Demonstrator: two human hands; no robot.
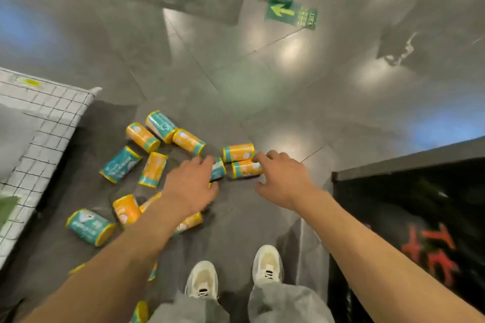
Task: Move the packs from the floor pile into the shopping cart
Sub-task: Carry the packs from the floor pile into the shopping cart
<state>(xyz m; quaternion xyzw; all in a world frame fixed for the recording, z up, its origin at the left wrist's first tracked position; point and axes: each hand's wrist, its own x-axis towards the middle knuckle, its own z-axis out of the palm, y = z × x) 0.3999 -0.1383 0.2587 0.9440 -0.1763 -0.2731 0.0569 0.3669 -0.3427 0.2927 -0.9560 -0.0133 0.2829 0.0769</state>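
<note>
Several small cylindrical packs, orange or teal with yellow ends, lie scattered on the grey floor. My left hand (190, 186) reaches down over a teal pack (218, 168), fingers loosely curled, and holds nothing that I can see. My right hand (282, 178) hovers with spread fingers just above an orange pack (245, 168); another orange pack (238, 152) lies right behind it. The shopping cart (52, 118), a white wire-mesh basket, stands at the left beside the pile.
A black display stand (409, 217) with red lettering stands close on the right. My two feet in pale sneakers (202, 279) are planted near the pile. A green arrow sticker (291, 12) marks the floor further ahead.
</note>
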